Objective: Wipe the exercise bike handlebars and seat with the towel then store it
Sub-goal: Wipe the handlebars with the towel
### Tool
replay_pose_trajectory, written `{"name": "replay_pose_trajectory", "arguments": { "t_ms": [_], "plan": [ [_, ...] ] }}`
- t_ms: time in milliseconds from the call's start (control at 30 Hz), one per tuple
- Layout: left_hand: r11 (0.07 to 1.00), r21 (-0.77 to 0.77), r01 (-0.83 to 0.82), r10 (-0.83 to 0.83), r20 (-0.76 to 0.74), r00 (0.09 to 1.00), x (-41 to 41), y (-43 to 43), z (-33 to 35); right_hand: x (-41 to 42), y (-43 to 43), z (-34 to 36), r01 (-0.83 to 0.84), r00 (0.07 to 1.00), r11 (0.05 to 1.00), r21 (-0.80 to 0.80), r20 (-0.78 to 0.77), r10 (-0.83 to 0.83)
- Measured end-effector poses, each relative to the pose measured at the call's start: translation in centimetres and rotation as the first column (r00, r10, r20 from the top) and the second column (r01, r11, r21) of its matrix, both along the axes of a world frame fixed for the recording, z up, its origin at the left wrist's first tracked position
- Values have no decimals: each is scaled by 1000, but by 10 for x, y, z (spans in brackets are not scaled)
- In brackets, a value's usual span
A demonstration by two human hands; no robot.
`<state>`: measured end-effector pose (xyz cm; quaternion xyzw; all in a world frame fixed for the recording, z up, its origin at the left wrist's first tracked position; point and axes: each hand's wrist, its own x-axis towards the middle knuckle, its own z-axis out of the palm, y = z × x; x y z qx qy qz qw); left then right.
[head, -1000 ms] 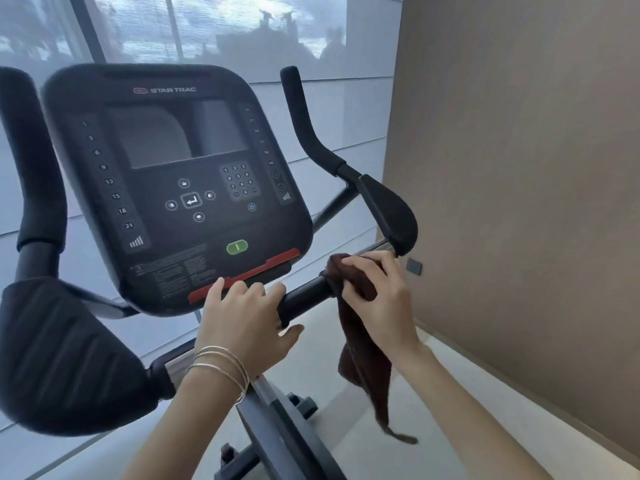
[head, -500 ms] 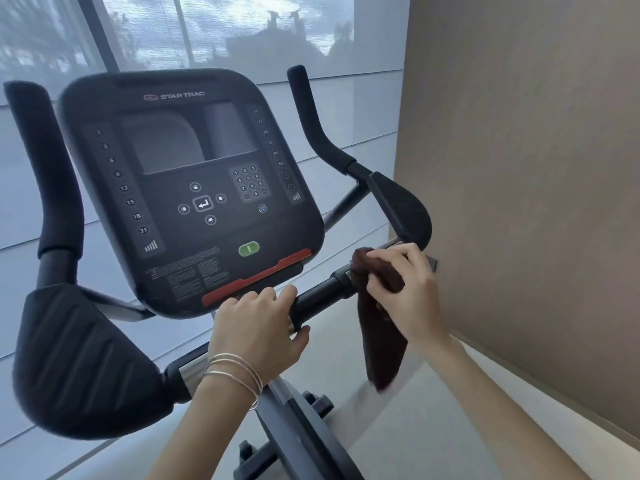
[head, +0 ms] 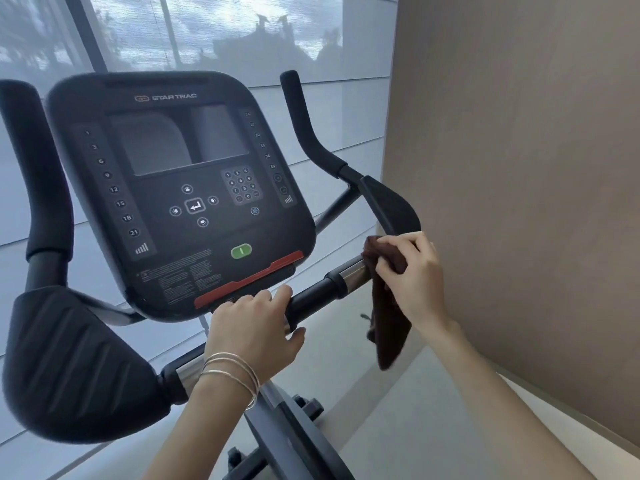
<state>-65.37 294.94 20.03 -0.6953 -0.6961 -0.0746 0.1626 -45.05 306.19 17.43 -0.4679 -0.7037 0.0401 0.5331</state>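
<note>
The exercise bike's black handlebar [head: 317,297] runs across the middle, below the console. My left hand [head: 252,329] is wrapped around the bar's centre grip, bangles on the wrist. My right hand [head: 414,278] presses a dark brown towel [head: 388,327] over the bar's silver section at the right, just under the right elbow pad [head: 389,206]. The towel's loose end hangs down below the bar. The seat is out of view.
The black console [head: 183,188] fills the centre. A large left elbow pad [head: 74,365] sits at lower left, with upright grips [head: 304,126] on both sides. A tan wall [head: 519,168] stands close on the right, a shaded window behind. The bike frame [head: 287,438] drops toward the pale floor.
My right hand has slid the towel rightward along the bar toward the right elbow pad. My left hand has kept its grip on the centre of the bar.
</note>
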Motion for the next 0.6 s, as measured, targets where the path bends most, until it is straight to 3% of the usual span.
{"name": "replay_pose_trajectory", "arguments": {
  "t_ms": [133, 200, 333, 600],
  "plan": [
    [1000, 8, -11, 11, -10, 1000, 0, 0, -1, 6, 32, 10, 148, 989, 988, -38, 6, -148],
    [1000, 11, -12, 12, -14, 1000, 0, 1, -2, 6, 46, 16, 157, 987, 986, -51, 44, -154],
    [1000, 16, -12, 12, -31, 999, 1, 0, -2, 8, 57, 25, 119, 992, 989, -90, -25, -122],
    [1000, 15, 1, -1, -7, 1000, 0, 0, -2, 12, 94, 47, 238, 967, 959, -152, 128, -220]
  ]
}}
